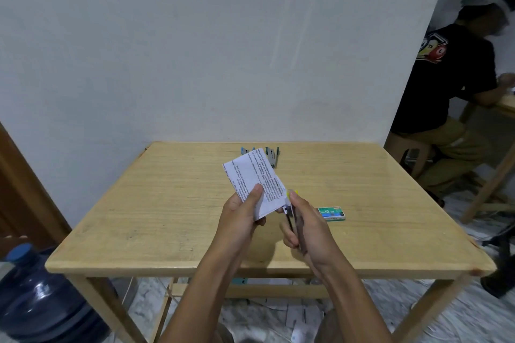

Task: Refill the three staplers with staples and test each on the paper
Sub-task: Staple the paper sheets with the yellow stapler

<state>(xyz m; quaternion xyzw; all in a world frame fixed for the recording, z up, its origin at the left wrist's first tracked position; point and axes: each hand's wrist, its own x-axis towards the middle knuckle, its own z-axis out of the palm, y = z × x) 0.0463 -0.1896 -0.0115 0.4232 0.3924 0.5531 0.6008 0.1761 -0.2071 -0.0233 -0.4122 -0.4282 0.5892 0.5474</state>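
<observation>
Two hands: both held over the near middle of the table [167, 203], close together, not touching.
Water jug [36, 295]: blue, on the floor left of the table.
Left hand [242, 211]: pinches the near end of the paper, thumb on its printed face, other fingers curled behind.
Paper [256, 181]: folded printed sheet, held off the table. Long axis runs away from the person, leaning slightly left. Far end overlaps the back staplers in view.
Back staplers [273, 156]: two, at the table's far edge, partly hidden by the paper. Which way they point: cannot tell.
Stapler [291, 217]: dark. Long axis runs near-to-far, nose away from the person, at the paper's near right corner.
Right hand [306, 228]: fingers and thumb wrapped round the stapler, thumb on top.
Staple box [331, 213]: green, flat on the table just right of the right hand, long axis left-right.
Other person [451, 86]: seated far right at another table, black shirt, back turned.
</observation>
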